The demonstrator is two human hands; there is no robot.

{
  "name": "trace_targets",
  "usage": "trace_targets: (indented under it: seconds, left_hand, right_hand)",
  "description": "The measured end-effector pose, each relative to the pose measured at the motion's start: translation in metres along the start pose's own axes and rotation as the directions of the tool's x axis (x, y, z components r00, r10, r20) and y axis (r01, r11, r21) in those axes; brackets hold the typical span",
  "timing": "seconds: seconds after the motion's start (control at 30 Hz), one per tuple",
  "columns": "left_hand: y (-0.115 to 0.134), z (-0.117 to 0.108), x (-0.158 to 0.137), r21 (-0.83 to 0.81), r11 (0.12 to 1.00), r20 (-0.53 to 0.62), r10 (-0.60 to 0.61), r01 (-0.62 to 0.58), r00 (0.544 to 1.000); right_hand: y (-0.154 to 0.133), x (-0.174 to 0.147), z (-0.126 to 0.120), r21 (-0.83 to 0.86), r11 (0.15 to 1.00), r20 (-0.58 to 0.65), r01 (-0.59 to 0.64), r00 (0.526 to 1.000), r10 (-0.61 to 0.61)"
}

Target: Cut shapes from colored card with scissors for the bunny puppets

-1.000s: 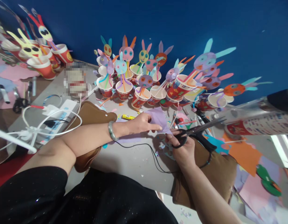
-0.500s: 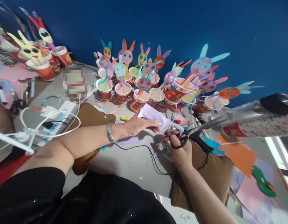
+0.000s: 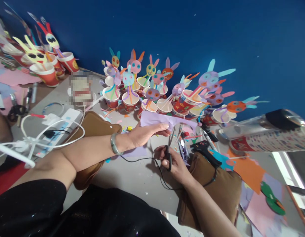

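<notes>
My left hand (image 3: 148, 132), with a bangle at the wrist, pinches a sheet of light purple paper (image 3: 154, 120) between thumb and fingers. The paper has a curved notch along its lower right edge. In my right hand (image 3: 175, 164) is a pair of black-handled scissors (image 3: 170, 148), fingers through the loops. The blades point up and away from me, their tips at the paper's lower edge beside my left fingertips. Whether the blades touch the paper I cannot tell. Another piece of purple paper (image 3: 136, 151) lies under my left wrist.
Behind the paper stand several paper cups (image 3: 130, 100) with rabbit-faced paper puppets. A clear-topped bottle (image 3: 261, 128) stands at right, near a glue gun (image 3: 204, 149) and a brown cushion (image 3: 216, 191). A power strip (image 3: 65, 128) with white cables lies left. A black cord (image 3: 139, 159) crosses the table.
My right hand has moved left, and the scissors have turned from pointing right to pointing up at the paper. The paper has swung flatter and its curved notch shows more.
</notes>
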State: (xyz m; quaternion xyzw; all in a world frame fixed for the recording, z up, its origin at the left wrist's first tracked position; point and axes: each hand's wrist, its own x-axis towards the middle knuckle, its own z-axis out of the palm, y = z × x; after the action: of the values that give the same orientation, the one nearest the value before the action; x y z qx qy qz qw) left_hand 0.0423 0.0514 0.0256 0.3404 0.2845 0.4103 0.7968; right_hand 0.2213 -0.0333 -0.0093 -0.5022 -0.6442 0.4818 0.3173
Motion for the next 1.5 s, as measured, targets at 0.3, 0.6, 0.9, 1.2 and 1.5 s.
trace_targets:
  seconds: [0.3, 0.6, 0.9, 1.2, 1.5]
  left_hand:
    - [-0.016, 0.002, -0.004, 0.117, 0.988, 0.021, -0.101, 0.098, 0.995]
    - [-0.027, 0.002, -0.011, 0.308, 0.949, 0.076, -0.100, 0.072, 0.992]
    - [-0.025, 0.007, -0.013, 0.237, 0.968, 0.090, -0.111, 0.087, 0.990]
    - [-0.022, 0.011, -0.014, 0.199, 0.973, 0.082, -0.134, 0.115, 0.988]
    - [-0.025, 0.008, -0.012, 0.227, 0.967, 0.097, -0.142, 0.117, 0.985]
  right_hand:
    - [-0.005, -0.001, 0.000, 0.005, 0.997, -0.061, 0.073, 0.995, -0.073]
    - [-0.005, -0.002, 0.002, 0.019, 0.995, -0.123, 0.103, 0.987, -0.100]
    - [-0.005, -0.002, 0.003, 0.034, 0.996, -0.106, 0.077, 0.992, -0.073]
    - [0.002, -0.003, 0.003, 0.060, 0.996, -0.094, 0.059, 0.994, -0.053]
    - [0.003, -0.003, 0.003, 0.048, 0.997, -0.097, 0.068, 0.993, -0.063]
